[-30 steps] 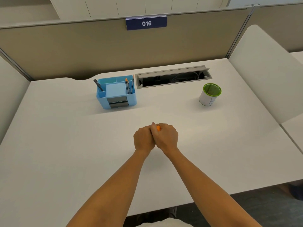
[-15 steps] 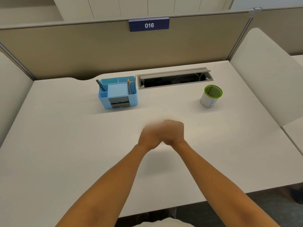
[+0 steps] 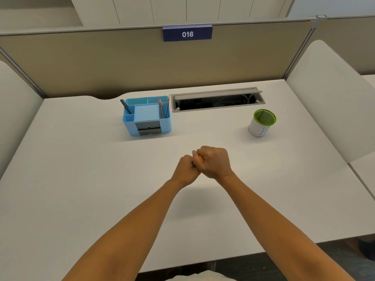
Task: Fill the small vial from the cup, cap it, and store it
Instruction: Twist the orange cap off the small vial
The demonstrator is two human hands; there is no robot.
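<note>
The left hand (image 3: 185,169) and right hand (image 3: 215,162) are clenching together around the mostly hidden vial (image 3: 200,158), only orange showing between the fingers, while the cup (image 3: 261,123) is standing right of them, nearer the right hand.

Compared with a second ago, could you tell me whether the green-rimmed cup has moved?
No. The cup stands just in front of the right end of the cable tray, as before.
</note>
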